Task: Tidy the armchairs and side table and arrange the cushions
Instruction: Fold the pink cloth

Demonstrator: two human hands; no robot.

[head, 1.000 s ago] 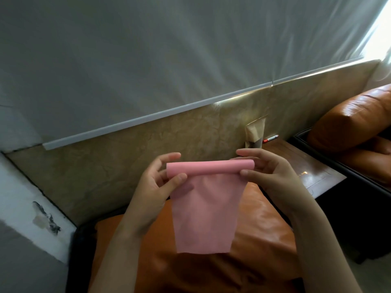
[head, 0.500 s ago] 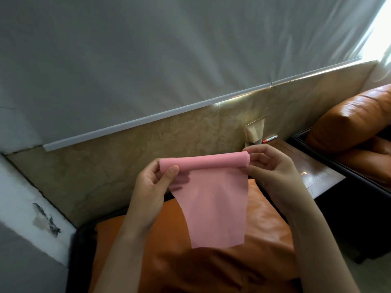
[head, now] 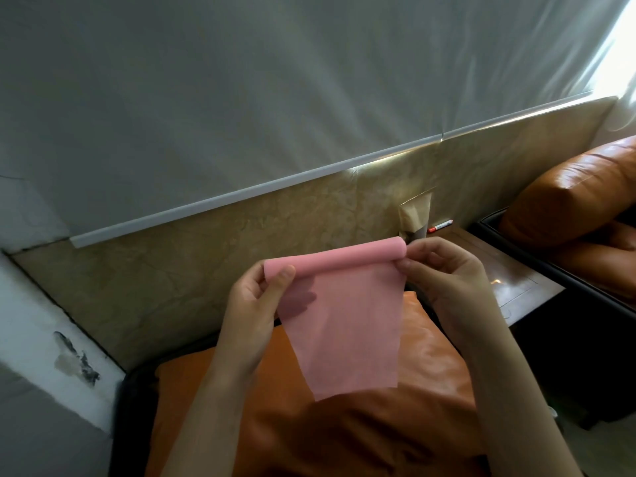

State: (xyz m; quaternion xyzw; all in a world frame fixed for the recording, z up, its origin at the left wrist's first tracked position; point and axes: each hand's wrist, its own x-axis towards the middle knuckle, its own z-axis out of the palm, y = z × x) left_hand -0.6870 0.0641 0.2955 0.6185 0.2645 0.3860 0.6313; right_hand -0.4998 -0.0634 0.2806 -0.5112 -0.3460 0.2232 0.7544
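Two big things fill the room first: a wide grey-white wall (head: 275, 98) up top and a shiny tan stone panel (head: 241, 256) under it, with a pale strip (head: 241, 197) running between them.

Below the arms sits a big orange leather cushion (head: 344, 425) in a dark chair. A second orange leather armchair (head: 578, 201) sits far off to the right by the bright window. Between the two chairs stands a dark brown wooden surface (head: 516, 287), shiny on top.

Next comes the thin pink cloth (head: 344, 332). It is held up in the air, above the near cushion and not touching it. Its top edge is rolled into a tight tube, and the rest hangs down flat like a little flag.

The left hand (head: 254, 304) pinches the left end of the roll, thumb in front and fingers behind. The right hand (head: 444, 273) pinches the right end of the roll with its fingertips. Both hands are closed snug on the cloth.

Behind the right hand, a tan paper bag (head: 416, 215) stands against the stone panel at the back of the surface. Just beside it lies a small red and white marker pen (head: 440, 225).
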